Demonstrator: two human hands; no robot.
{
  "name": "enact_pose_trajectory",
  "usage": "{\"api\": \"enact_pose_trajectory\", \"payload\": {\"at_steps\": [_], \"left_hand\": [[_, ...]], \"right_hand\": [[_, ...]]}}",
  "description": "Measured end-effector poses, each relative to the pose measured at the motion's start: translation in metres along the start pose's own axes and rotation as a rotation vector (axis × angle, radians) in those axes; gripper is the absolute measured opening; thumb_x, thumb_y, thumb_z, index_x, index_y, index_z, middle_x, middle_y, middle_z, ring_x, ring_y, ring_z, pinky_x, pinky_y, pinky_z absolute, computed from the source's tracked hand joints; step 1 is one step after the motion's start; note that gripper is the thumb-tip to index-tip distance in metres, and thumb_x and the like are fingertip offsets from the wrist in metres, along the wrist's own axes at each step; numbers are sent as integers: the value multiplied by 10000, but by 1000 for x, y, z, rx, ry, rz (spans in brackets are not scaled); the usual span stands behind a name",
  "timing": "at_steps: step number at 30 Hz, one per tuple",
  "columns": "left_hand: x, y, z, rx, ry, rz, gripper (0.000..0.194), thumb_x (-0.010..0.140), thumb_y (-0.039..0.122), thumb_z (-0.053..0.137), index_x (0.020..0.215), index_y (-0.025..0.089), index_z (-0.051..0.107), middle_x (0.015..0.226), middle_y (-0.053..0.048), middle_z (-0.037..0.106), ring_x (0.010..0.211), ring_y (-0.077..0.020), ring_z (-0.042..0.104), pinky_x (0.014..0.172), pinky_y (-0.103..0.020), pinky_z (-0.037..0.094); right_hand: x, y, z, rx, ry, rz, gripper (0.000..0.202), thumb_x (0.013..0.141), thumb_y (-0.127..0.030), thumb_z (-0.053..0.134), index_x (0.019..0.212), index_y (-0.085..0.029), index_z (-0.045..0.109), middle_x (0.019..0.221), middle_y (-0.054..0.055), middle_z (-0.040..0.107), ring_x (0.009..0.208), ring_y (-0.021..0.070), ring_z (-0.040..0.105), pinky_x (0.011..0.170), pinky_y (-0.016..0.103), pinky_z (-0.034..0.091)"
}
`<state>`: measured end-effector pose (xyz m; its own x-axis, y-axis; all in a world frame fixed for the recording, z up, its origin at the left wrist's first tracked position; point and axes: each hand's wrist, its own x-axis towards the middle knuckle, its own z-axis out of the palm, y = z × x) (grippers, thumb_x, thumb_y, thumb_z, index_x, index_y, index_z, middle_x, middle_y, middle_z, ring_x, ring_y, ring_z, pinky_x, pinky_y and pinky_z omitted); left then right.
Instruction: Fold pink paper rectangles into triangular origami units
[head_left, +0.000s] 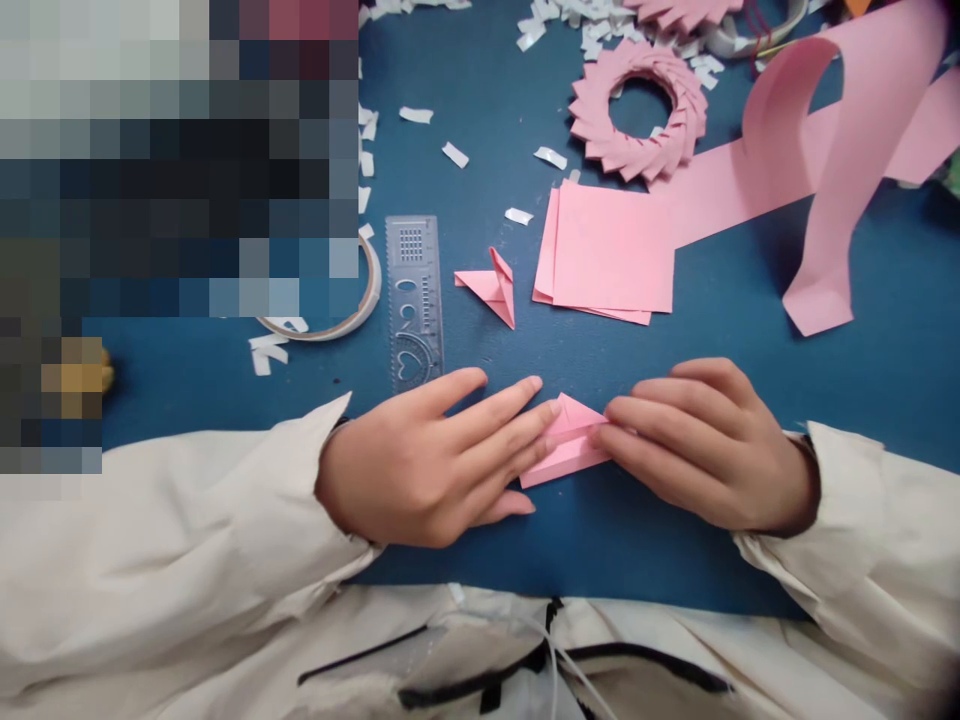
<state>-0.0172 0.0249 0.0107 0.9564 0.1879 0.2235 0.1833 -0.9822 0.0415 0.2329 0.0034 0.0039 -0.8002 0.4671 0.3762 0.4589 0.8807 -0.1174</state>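
Head view: folded pink paper (574, 458) — likely light, crease-prone, best edge-held — pinched by right grip (697, 445), touched by outspread left grip (442, 450).

The jacket (675, 630) is cream, with long, loose, creased sleeves (187, 540) ending in wide, flared cuffs (332, 440). Black trim (637, 655) curves across its front, and thin white cords (553, 678) lie over the middle.

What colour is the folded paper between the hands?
Pink folded paper, clearest in the head view.
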Motion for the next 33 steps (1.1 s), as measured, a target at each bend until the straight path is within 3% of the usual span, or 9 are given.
{"api": "enact_pose_trajectory", "payload": {"at_steps": [3, 6, 12, 18, 22, 25, 28, 33], "left_hand": [[1, 0, -1, 5, -3, -8, 307, 902, 337, 482, 1068, 110, 606, 1179, -81, 589, 1111, -257, 541, 804, -377, 472], [2, 1, 0, 19, 8, -14, 291, 895, 318, 497, 1079, 117, 600, 1174, -82, 593, 1106, -256, 544, 801, -372, 475], [-3, 3, -2, 29, 34, -13, 259, 893, 197, 460, 1095, 87, 579, 1146, -103, 605, 1128, -246, 517, 842, -385, 465], [-3, 1, -1, 35, 143, 6, 284, 872, 82, 362, 908, 102, 643, 986, -67, 657, 918, -197, 583, 732, -359, 469], [2, 7, 1, -40, 65, -64, 181, 880, 143, 481, 972, 88, 627, 1077, -65, 642, 1037, -193, 567, 806, -332, 480], [4, 16, 2, -47, 24, -96, 276, 875, 197, 530, 1099, 42, 575, 1138, -108, 610, 1094, -242, 551, 860, -343, 478], [4, 22, 2, -17, -7, -107, 334, 881, 229, 526, 1149, 31, 545, 1179, -146, 576, 1135, -282, 521, 901, -376, 461], [4, 25, 2, -16, -35, -159, 328, 905, 225, 477, 1186, 62, 522, 1230, -115, 538, 1158, -256, 507, 915, -369, 445]], "right_hand": [[2, 0, -2, 19, -21, -132, 140, 853, -91, 460, 883, -103, 596, 890, 71, 636, 828, 176, 559, 683, 357, 439], [4, 0, -3, 33, -57, -177, 101, 829, -103, 522, 869, -84, 613, 868, 72, 638, 796, 177, 568, 652, 351, 451], [3, -4, -2, -8, -5, -167, 67, 774, -119, 621, 832, -86, 623, 886, 71, 628, 808, 172, 557, 651, 349, 462], [2, -4, 0, -91, 21, -87, 50, 771, -97, 612, 820, -90, 619, 831, 66, 613, 709, 156, 530, 578, 347, 436], [2, -5, -1, -137, -29, -85, 92, 809, -115, 569, 877, -75, 616, 692, 38, 579, 597, 127, 492, 482, 313, 377], [2, -13, -3, -255, -86, -102, 214, 804, -197, 607, 928, -23, 619, 541, -3, 502, 466, 100, 405, 415, 298, 291], [0, -22, -4, -273, -84, -164, 249, 785, -232, 635, 898, -10, 627, 602, 40, 568, 457, 99, 427, 412, 293, 285], [1, -24, -4, -213, -82, -202, 236, 789, -233, 626, 871, -12, 631, 587, 37, 559, 455, 109, 449, 407, 292, 289]]}}
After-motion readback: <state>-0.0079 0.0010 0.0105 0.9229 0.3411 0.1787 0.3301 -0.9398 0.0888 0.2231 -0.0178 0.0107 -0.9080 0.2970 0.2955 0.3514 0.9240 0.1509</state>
